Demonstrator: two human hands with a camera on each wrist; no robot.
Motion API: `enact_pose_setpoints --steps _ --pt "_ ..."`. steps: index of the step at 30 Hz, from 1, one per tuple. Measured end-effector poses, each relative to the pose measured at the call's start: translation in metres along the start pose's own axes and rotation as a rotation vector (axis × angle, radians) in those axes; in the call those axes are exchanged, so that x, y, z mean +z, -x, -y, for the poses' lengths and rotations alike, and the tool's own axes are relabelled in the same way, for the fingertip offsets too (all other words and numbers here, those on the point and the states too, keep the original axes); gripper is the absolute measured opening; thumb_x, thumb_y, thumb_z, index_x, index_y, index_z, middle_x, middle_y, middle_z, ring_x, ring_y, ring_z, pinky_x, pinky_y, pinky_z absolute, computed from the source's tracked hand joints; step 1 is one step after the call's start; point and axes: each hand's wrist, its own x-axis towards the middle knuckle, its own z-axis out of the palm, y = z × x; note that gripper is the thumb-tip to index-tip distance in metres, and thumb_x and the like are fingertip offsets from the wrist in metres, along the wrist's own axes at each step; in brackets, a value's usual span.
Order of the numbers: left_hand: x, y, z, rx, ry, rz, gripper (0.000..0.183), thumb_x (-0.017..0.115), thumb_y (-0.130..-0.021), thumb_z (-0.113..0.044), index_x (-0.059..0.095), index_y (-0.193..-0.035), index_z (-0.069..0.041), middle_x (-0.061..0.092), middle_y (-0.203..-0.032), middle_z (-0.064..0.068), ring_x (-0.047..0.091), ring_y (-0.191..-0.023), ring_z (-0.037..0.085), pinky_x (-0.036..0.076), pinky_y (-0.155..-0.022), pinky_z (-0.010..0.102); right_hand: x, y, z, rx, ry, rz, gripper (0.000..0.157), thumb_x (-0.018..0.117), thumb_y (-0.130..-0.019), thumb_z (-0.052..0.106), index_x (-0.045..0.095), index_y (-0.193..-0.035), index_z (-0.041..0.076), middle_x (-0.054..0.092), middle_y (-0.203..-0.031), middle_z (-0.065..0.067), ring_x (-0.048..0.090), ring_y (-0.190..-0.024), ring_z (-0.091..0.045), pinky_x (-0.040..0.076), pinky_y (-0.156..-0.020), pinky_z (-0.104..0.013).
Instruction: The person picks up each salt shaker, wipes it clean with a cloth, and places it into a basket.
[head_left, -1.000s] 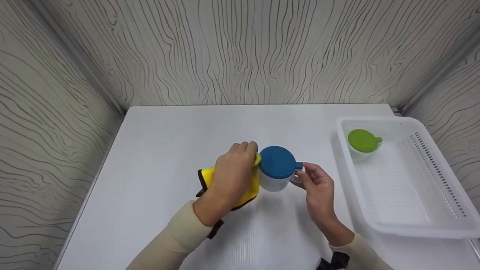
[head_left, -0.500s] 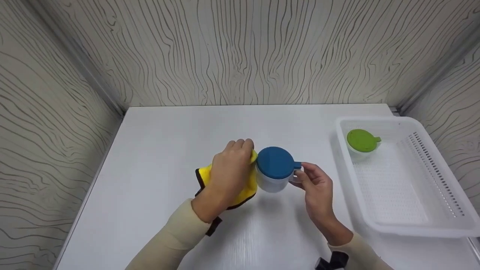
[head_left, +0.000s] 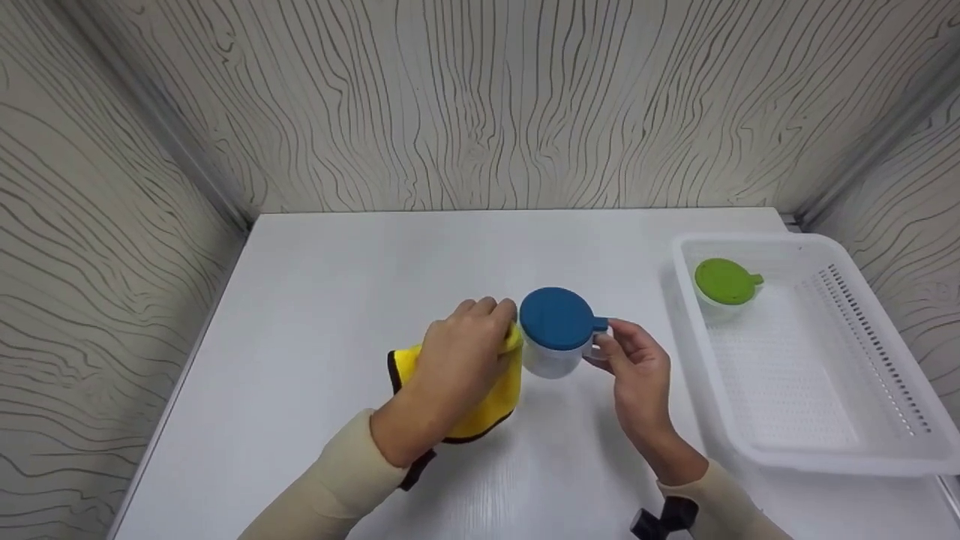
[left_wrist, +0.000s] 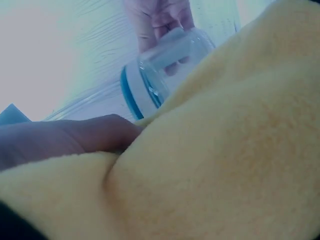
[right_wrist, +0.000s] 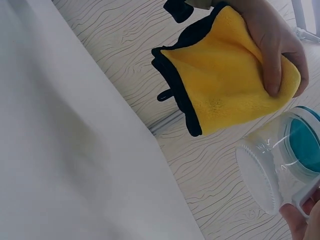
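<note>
My left hand [head_left: 457, 360] grips a folded yellow cloth [head_left: 506, 386] with dark edging, bunched at the fingertips. Just to its right is a clear jar [head_left: 553, 364] with a blue lid [head_left: 556, 319], held up over the table with its lid on. Finger and thumb of my right hand [head_left: 643, 379] pinch the jar's handle [head_left: 598, 351]. The cloth's bunched end lies right beside the jar's wall. From the right wrist, the jar [right_wrist: 272, 165] shows its ribbed base, with the cloth [right_wrist: 225, 90] above it. In the left wrist view the cloth [left_wrist: 225, 150] covers most of the picture.
A white perforated basket [head_left: 847, 459] stands on the right of the white table [head_left: 337, 292]. A smaller jar with a green lid [head_left: 724, 281] sits in its far left corner. Wood-grain panels [head_left: 480, 105] close off the back and both sides.
My left hand with the cloth has come down a little toward me along the jar's side. The jar has shifted slightly up and right in my right hand, whose grip stays the same.
</note>
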Motion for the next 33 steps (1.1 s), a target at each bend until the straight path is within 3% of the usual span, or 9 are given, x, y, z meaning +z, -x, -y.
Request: enact_pose_setpoints --steps 8,18,27,33 --pt "-0.003 0.006 -0.020 0.085 -0.041 0.048 0.036 0.080 -0.090 -0.031 0.063 -0.116 -0.012 0.068 -0.101 0.002 0.060 -0.086 0.016 0.058 -0.075 0.030 0.002 0.000 -0.003 0.004 0.015 0.007 0.020 0.061 -0.099 -0.003 0.063 -0.118 -0.007 0.076 -0.102 -0.007 0.076 -0.087 -0.022 0.060 -0.081 -0.037" --pt "0.010 0.000 -0.055 0.142 -0.020 0.037 0.034 0.074 -0.094 -0.032 0.064 -0.122 -0.014 0.068 -0.108 0.000 0.062 -0.091 0.013 0.058 -0.080 0.026 0.007 0.005 -0.002 0.036 0.042 0.004 0.018 0.061 -0.100 -0.002 0.065 -0.117 -0.007 0.076 -0.102 -0.007 0.073 -0.090 -0.019 0.059 -0.083 -0.030" --pt "0.026 -0.011 -0.077 0.186 -0.241 -0.042 0.047 0.087 -0.079 -0.036 0.064 -0.113 -0.012 0.066 -0.093 0.000 0.059 -0.080 0.011 0.060 -0.069 0.026 0.006 0.009 -0.002 -0.038 -0.012 0.033 0.019 0.060 -0.098 -0.006 0.067 -0.115 -0.010 0.075 -0.104 -0.008 0.071 -0.090 -0.018 0.059 -0.080 -0.026" --pt "0.032 -0.017 -0.082 0.137 -0.336 -0.068 0.055 0.089 -0.074 -0.045 0.062 -0.110 -0.014 0.065 -0.093 0.000 0.060 -0.084 0.012 0.060 -0.069 0.027 0.007 0.012 -0.002 -0.071 -0.065 0.033 0.016 0.061 -0.098 -0.005 0.069 -0.112 -0.008 0.075 -0.099 -0.008 0.070 -0.083 -0.016 0.059 -0.074 -0.026"
